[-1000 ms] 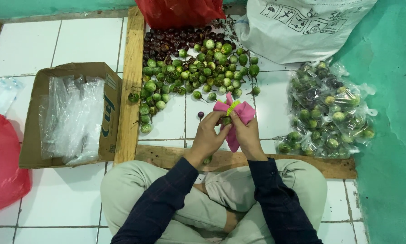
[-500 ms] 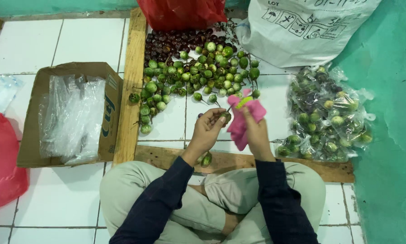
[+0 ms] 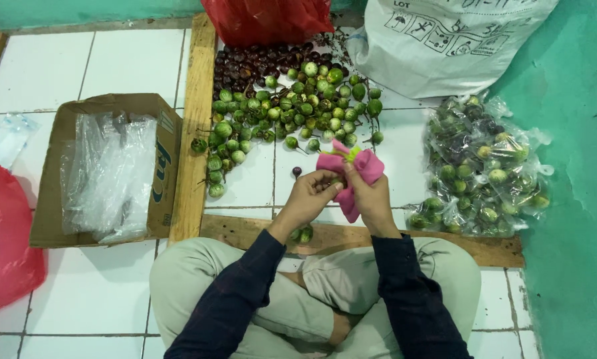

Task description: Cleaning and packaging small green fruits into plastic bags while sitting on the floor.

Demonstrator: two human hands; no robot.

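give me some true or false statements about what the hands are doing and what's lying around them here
1. The right hand holds a pink cloth. True.
2. The left hand rests on the cardboard box. False: it is at the pink cloth, far from the box.
3. The loose green fruits lie in a pile on the white tiled floor. True.
4. The cardboard box is full of green fruits. False: it holds clear plastic bags.
5. Bagged fruits lie on the side of the right hand. True.
6. The white sack lies on the person's lap. False: it lies on the floor beyond the fruit pile.
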